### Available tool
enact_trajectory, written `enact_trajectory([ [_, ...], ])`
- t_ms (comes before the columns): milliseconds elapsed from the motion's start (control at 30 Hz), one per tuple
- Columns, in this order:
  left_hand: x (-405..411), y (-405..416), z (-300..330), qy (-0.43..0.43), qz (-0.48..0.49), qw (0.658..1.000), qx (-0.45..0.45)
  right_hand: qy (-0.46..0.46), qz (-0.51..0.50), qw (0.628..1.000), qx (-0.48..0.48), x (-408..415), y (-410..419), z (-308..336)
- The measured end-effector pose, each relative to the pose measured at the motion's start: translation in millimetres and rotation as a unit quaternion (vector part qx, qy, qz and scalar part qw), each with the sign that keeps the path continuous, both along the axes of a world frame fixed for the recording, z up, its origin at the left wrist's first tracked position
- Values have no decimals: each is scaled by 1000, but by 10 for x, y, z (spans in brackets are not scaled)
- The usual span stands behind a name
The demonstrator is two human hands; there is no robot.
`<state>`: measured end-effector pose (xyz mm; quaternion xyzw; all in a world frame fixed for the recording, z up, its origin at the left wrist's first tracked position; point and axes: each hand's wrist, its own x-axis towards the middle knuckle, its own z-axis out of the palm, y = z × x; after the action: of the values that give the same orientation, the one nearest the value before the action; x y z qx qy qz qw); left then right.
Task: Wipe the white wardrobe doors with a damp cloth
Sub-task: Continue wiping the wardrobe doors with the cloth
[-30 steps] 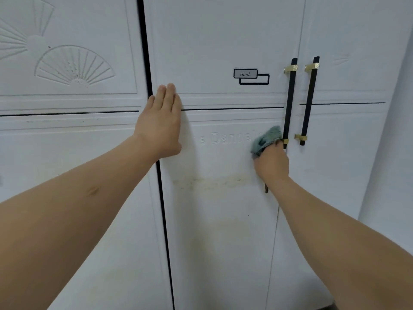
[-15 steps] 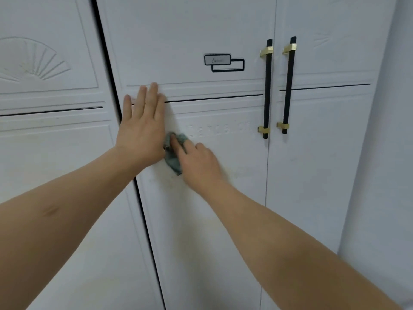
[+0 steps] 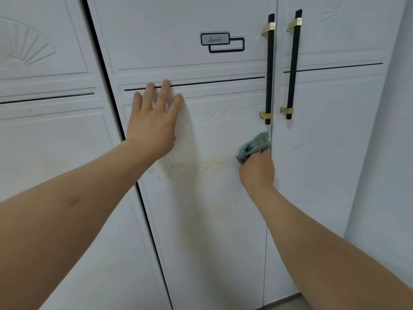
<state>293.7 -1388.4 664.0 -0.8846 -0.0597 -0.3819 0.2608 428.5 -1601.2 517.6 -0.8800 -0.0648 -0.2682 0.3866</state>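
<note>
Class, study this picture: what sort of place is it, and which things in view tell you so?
Probably a bedroom or similar room at home: tall white wardrobe doors with embossed panels, paired black bar handles, and a right hand wiping with a green cloth.

I am seeing white wardrobe doors [image 3: 223,231] showing a yellowish-brown stain band [image 3: 192,167], an embossed fan pattern [image 3: 20,48], black handles [image 3: 270,70] wearing gold brackets [image 3: 268,27], a grey label [image 3: 215,39] outlined in black, and my teal cloth [image 3: 253,146] showing a checked edge.

Both forearms were bare, no sleeves in view; the left forearm [image 3: 71,201] bore a small mark; no rings on either hand.
</note>
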Motion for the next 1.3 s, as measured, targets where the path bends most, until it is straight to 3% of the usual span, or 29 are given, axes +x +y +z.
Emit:
enact_trajectory([
  [333, -344, 396, 128, -32, -56, 998, -12, -131, 103, 980, -113, -725, 1015, 227],
  [467, -542, 633, 119, -26, -44, 998, -33, -261, 143, 944, -142, -1028, 1559, 334],
  [567, -599, 708, 50, -22, -50, 998, -17, -299, 168, 913, -220, -1186, 1813, 205],
  [767, -557, 641, -178, 18, -49, 999, -4, -395, 172, 845, -317, -932, 1391, -190],
  [833, -518, 579, -222, 25, -40, 999, -27, -406, 150, 845, -313, -772, 1154, -160],
  [967, -462, 480, -285, 52, 1, 998, -30, -351, 74, 883, -304, -432, 626, -31],
  [1033, -443, 444, -315, 58, 21, 998, -19, -258, 40, 924, -277, -224, 287, -33],
  [1133, -420, 424, -343, 52, 20, 998, -14, -68, -17, 992, -104, -46, -101, -19],
  [1200, -428, 422, -351, 53, 20, 998, -12, 6, -25, 1000, 11, -70, -58, 13],
  [1300, -423, 433, -352, 54, 19, 998, -12, 25, -2, 997, 69, -345, 386, 46],
])
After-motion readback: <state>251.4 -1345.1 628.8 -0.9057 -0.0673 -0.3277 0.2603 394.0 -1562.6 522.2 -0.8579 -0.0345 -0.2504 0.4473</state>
